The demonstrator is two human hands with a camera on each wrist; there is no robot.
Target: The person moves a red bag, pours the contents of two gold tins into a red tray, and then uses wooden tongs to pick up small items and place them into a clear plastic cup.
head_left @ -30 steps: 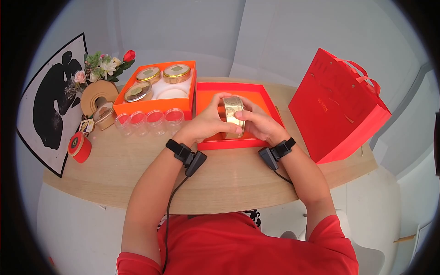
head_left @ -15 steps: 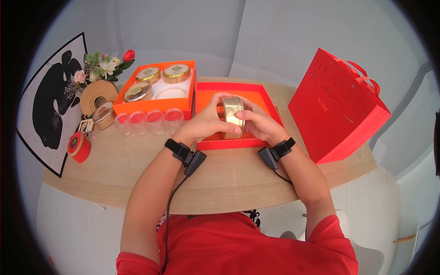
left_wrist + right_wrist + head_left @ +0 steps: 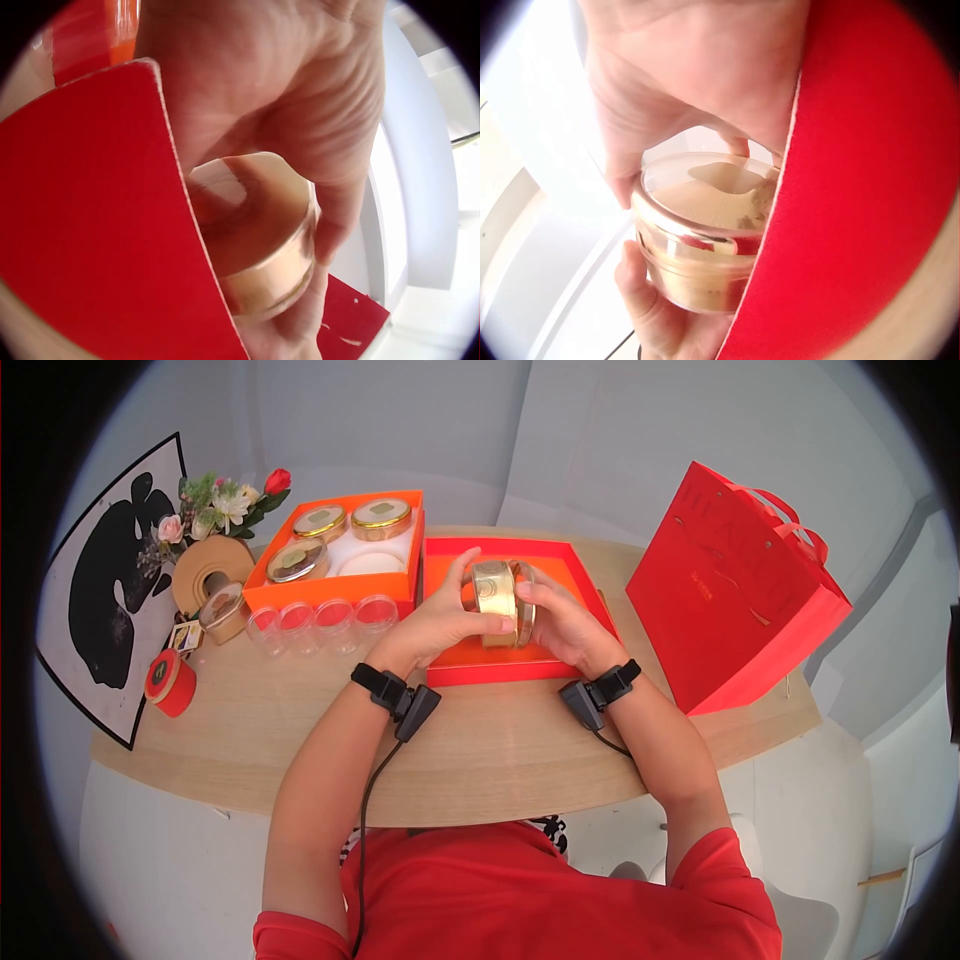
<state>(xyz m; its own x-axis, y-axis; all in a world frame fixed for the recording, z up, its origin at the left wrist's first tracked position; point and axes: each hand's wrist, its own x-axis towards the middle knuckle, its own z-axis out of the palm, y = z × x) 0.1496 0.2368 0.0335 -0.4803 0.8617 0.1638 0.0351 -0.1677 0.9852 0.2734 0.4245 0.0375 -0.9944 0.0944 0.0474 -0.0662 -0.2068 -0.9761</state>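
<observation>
In the head view a round gold tin [image 3: 494,603] stands on its side between the two hands, above the open red and orange box lid [image 3: 470,676]. The left hand [image 3: 447,622] grips its left side, thumb across the front. The right hand [image 3: 570,624] holds a clear, gold-rimmed part [image 3: 525,610] on the right side. The left wrist view shows the left hand [image 3: 277,82] round the gold tin [image 3: 266,281]. In the right wrist view the right hand [image 3: 697,75] holds the clear-topped, gold-rimmed jar [image 3: 697,262]; the red wall hides part of it.
An orange box [image 3: 330,592] with gold-lidded jars stands at the back left, several clear jars [image 3: 333,622] before it. Farther left are flowers [image 3: 230,507], a round red box [image 3: 171,684] and a black-and-white picture [image 3: 105,595]. A red bag [image 3: 720,600] stands at the right.
The gold tin and both hands have moved slightly left and up. A clear, gold-rimmed part now shows at the tin's right side, under the right hand.
</observation>
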